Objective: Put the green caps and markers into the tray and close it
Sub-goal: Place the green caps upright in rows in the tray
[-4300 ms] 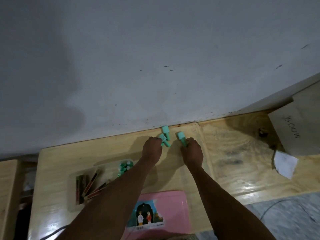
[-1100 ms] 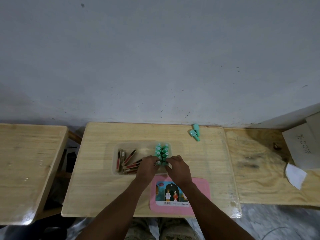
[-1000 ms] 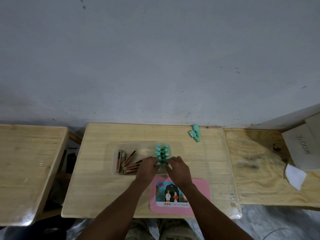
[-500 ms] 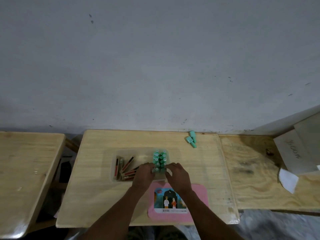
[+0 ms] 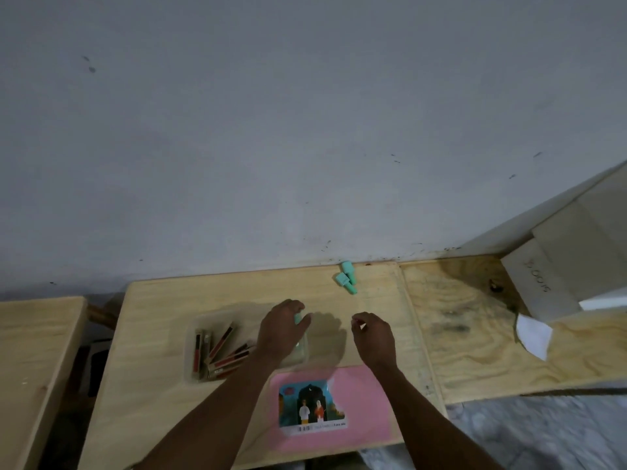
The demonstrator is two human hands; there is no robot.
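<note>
A clear plastic tray point(image 5: 194, 354) lies mid-table with several red and brown markers point(image 5: 217, 347) in its left half. My left hand point(image 5: 280, 334) is curled over the tray's right half and hides the green caps standing there. One green cap point(image 5: 298, 318) shows between its thumb and fingers. My right hand point(image 5: 373, 339) hovers to the right of the tray with fingers loosely apart and nothing in them. Two more green caps point(image 5: 347, 282) lie by the wall at the table's back edge. The pink lid point(image 5: 366, 412), with a picture label, lies at the front edge.
A grey wall runs along the back of the table. A second wooden table point(image 5: 34, 368) stands at the left across a gap. A plywood top point(image 5: 475, 351) adjoins on the right, bearing a cardboard box point(image 5: 549, 283) and a white paper point(image 5: 534, 335).
My right hand has come off the tray and moved right. My left hand has slid forward over the green caps in the tray. The view has tilted down and nearer.
</note>
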